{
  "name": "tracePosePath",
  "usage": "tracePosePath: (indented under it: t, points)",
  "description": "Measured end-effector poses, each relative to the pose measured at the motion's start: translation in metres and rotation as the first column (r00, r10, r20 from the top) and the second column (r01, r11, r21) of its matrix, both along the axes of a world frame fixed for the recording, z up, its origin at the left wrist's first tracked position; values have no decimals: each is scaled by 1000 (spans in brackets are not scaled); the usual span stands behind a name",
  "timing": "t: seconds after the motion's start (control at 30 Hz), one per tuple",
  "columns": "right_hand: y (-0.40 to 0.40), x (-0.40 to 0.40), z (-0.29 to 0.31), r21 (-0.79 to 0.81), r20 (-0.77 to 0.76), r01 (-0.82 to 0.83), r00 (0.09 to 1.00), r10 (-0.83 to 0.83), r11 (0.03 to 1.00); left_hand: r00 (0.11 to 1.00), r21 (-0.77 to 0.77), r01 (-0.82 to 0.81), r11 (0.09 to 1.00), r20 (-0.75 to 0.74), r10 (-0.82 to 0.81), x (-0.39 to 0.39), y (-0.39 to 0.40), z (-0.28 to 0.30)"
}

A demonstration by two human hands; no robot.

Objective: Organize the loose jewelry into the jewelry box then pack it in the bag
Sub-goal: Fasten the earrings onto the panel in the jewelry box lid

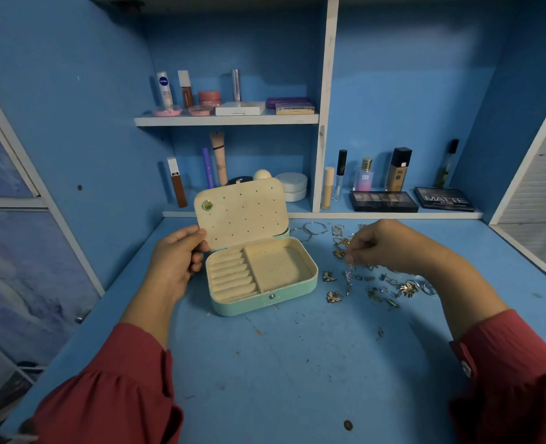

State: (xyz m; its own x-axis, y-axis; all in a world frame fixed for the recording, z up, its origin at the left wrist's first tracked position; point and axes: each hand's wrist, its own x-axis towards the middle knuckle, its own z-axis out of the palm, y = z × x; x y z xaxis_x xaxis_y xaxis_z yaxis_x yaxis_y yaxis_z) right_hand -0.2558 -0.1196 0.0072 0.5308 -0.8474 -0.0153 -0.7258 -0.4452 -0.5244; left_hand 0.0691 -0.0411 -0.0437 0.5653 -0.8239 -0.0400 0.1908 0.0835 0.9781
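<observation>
Mint-green jewelry box (pixel 267 301): lies open near the middle of the blue tabletop (pixel 297 363), lid (pixel 241 213) raised toward the far edge — cream lining inside.
Box interior: ring rolls (pixel 231 278) on the left, a bare square compartment (pixel 279 267) on the right; neither holds any jewelry.
Lid detail: rows of small holes, and one round green stud (pixel 207 205) pinned at its upper left corner.
Left hand (pixel 175 261): grips the lid's left edge, thumb on the lining and fingers curled behind.
Right hand (pixel 384 245): fingers bunched downward, pinching a silvery dangling earring (pixel 348 273) just right of the box.
Loose jewelry (pixel 374 283): scattered across the tabletop's right side — gold butterfly pieces (pixel 331 286) nearest the box, thin bangles (pixel 311 230) toward the far edge, rings (pixel 425 287) farthest right.
Sleeves: both red, at the near edge.
Shelves (pixel 227 120): behind the tabletop, carrying cosmetics — tubes, jars, bottles, and eyeshadow palettes (pixel 382 201).
</observation>
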Motion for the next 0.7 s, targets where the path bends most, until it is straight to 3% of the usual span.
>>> tracePosePath:
  t: [0.17,0.47,0.53,0.7]
  points:
    - [7,2,4,138,-122,-20,992,37,990,1000,11,-2,1000,7,1,1,0,0]
    - [9,7,-1,125,-204,-85,973,110,988,1000,6,5,1000,5,-5,0,0,0]
    - [7,6,-3,112,-170,-101,978,119,989,1000,9,3,1000,3,-3,1,0,0]
    - [-2,5,-5,33,111,-22,994,19,999,1000,3,7,1000,4,-7,0,0,0]
